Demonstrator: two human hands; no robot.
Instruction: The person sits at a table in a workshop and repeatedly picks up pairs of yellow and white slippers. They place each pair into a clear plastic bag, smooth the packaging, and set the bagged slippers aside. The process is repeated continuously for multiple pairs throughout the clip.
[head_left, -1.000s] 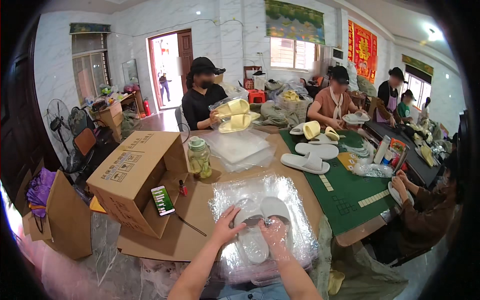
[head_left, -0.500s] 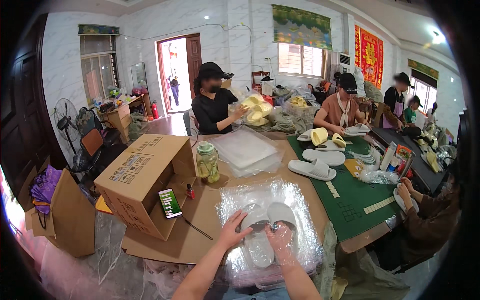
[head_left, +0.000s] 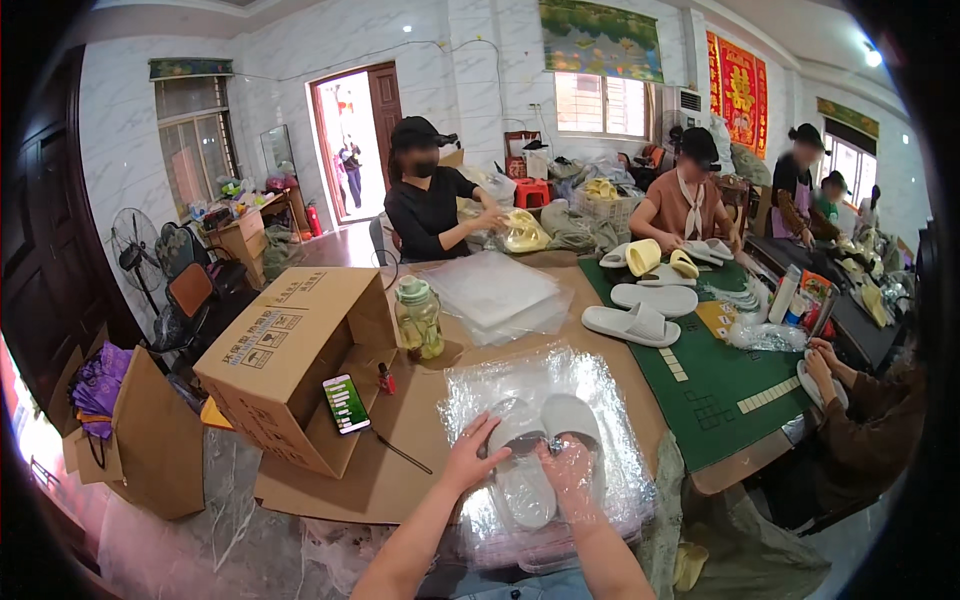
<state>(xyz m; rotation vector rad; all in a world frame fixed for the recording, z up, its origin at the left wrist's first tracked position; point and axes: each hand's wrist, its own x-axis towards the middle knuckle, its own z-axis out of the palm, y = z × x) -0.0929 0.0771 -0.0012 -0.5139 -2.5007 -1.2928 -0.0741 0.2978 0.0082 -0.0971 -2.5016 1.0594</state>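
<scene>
A pair of light grey slippers lies toes away from me on a stack of clear plastic bags (head_left: 625,440). My left hand (head_left: 475,455) is curled against the outer side of the left slipper (head_left: 528,495), thumb and fingers at its strap. Between the two slippers, my right hand (head_left: 567,468) has its fingers bent in at the straps, beside the right slipper (head_left: 572,415). Shiny clear film covers the right hand and the slippers' lower part. The right fingertips are partly hidden, and their grip seems to be on the left slipper's strap edge.
Left stand an open cardboard box (head_left: 275,345), a phone (head_left: 345,403), a small red bottle (head_left: 386,378) and a green-lidded jar (head_left: 418,318). Flat plastic sheets (head_left: 490,290) lie beyond. More grey slippers (head_left: 632,325) rest on a green mat (head_left: 720,400). Several co-workers sit around.
My hands stay at the slippers with little movement, while the view shifts slightly. Across the table, a co-worker has lowered the bagged yellow slippers, and a red stool shows behind.
</scene>
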